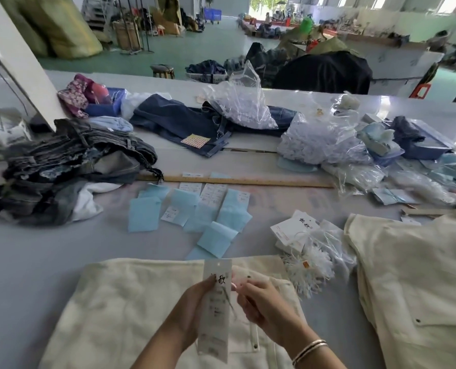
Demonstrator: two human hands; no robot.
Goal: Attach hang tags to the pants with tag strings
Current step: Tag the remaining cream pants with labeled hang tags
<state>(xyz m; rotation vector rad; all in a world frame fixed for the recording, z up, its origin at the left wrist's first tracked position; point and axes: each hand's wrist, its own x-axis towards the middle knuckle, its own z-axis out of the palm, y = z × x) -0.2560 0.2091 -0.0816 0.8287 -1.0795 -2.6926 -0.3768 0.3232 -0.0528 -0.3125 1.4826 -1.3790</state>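
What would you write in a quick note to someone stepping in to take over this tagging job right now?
Left hand: holds a long white hang tag upright over the cream pants in front of you.
Right hand: fingers curled beside the tag, apparently pinching a thin tag string; blur hides the detail.
Supplies: more hang tags and a bundle of strings lie to the right; another cream garment lies further right.
Done: tag picked up.
Left: I cannot see the tag tied to the pants yet; finish that, then take the next pair.
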